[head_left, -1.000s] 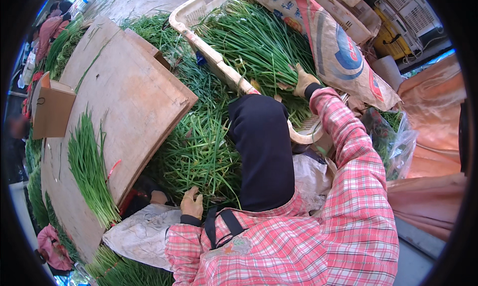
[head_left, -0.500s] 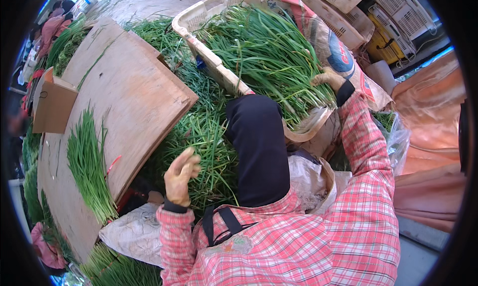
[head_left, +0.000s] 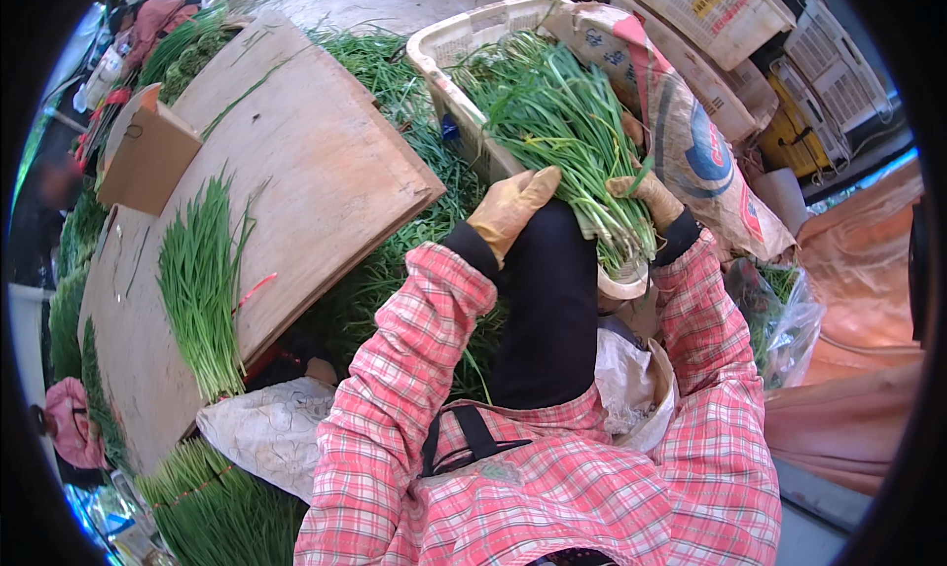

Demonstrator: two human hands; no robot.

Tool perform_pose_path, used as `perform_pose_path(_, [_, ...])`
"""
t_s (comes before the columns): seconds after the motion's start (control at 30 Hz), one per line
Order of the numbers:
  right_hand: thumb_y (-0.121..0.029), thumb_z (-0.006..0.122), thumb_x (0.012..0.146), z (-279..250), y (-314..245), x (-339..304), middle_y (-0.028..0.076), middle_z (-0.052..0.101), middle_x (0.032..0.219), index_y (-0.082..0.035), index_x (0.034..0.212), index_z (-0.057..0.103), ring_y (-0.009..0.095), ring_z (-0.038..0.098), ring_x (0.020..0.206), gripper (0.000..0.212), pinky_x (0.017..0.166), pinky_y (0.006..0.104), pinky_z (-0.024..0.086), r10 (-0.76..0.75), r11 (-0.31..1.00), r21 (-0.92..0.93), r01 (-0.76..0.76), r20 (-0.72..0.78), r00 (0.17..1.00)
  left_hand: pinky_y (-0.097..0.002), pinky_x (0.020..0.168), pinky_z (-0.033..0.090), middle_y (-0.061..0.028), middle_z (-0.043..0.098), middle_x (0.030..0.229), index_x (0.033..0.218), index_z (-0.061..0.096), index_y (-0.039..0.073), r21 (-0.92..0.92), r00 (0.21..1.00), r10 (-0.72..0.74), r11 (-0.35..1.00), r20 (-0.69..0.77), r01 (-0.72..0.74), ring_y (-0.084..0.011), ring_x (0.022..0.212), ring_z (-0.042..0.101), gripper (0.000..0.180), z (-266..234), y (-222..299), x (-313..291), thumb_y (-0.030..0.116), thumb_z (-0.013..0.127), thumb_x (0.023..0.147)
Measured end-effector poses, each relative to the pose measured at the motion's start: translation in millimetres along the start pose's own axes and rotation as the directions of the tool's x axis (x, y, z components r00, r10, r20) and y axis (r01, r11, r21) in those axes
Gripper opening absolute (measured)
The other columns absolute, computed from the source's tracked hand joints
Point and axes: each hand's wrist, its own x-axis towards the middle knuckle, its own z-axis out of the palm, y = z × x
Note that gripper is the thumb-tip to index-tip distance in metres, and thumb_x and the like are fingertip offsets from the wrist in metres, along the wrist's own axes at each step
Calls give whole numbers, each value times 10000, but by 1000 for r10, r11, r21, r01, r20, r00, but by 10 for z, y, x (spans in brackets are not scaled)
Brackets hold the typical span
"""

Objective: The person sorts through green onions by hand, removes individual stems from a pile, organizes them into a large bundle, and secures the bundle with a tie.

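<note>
A white plastic crate (head_left: 459,98) stands in front of me, filled with long green chives (head_left: 552,122) whose pale stem ends point toward me. My right hand (head_left: 651,197), in a yellowish glove, is closed on chives near the stems at the crate's right side. My left hand (head_left: 511,211), gloved too, is at the left edge of the chives, above my dark-clothed knee (head_left: 547,310). Its thumb and fingers are drawn together; whatever they pinch is too small to make out.
To the left, a wooden board (head_left: 306,162) carries a chive bunch (head_left: 202,290) and a cardboard box (head_left: 148,157). Loose greens (head_left: 395,241) lie between board and crate. A printed sack (head_left: 705,142) leans on the crate's right side, with stacked crates (head_left: 730,19) behind.
My left hand has moved from above the loose greens up and right to the chives in the crate. My right hand stays at the stems, and the chives there are shifted and more ruffled.
</note>
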Motion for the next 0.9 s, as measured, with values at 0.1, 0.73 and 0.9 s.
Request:
perform_pose_path(0.1, [-114,653,720,624,-265,-34,108,637,866,20,1077,537,174,632,673,398,617,283,521,-144,988,-63,141,-49,988,-263,700,499,-60,579,977,1122,492,13,-251,993,120,961,-3,-117,-131,851,576,535,51,263,11,446,600,827])
perform_pose_path(0.73, [-187,731,738,2154,1623,-23,105,604,992,16,1126,490,186,603,837,500,723,313,505,111,994,2,-114,-247,963,-289,908,409,-79,543,1149,1211,451,-15,-309,787,76,893,-613,-327,-165,1029,523,373,-704,-427,-2122,83,566,870])
perform_pose_path(0.9, [-168,686,780,2218,1495,-84,67,611,959,8,1120,514,137,590,799,419,718,275,485,38,998,-37,-42,-103,994,-299,806,466,-64,586,1062,1182,484,8,-417,848,-103,897,-520,-147,-156,914,571,425,-788,-405,-2049,169,648,825])
